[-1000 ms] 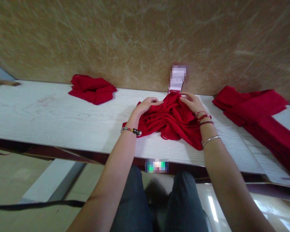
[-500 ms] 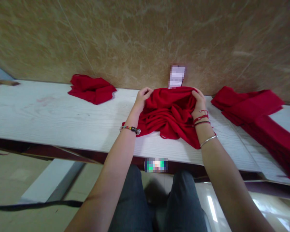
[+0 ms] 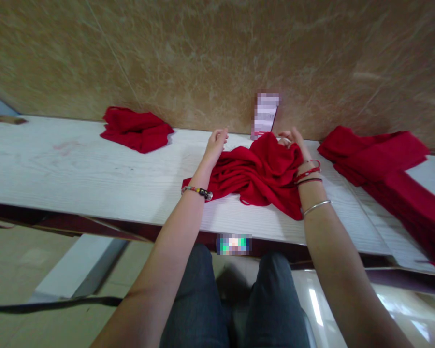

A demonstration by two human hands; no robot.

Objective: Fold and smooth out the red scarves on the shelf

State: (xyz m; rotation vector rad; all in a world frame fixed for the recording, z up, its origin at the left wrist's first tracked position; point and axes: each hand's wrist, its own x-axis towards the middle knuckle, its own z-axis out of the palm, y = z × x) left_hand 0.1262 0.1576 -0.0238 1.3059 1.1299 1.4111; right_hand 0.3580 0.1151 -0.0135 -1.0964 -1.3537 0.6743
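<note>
A crumpled red cloth (image 3: 261,174) lies in front of me on the white wooden table (image 3: 94,169). My left hand (image 3: 216,143) hovers at the cloth's far left edge, fingers loosely apart, with nothing visibly in them. My right hand (image 3: 294,144) is at the cloth's far right corner, and the fabric rises in a peak to its fingers, which pinch it. Bracelets circle both wrists.
A small heap of red cloth (image 3: 136,129) sits at the back left. A long pile of red cloths (image 3: 387,169) runs along the right side. A blurred card (image 3: 265,115) leans on the marble wall behind the cloth. My knees are under the table edge.
Both hands had lifted the cloth's far edge together. Now the left side has dropped back to the table, my left hand has come off it, and only the right side stays raised.
</note>
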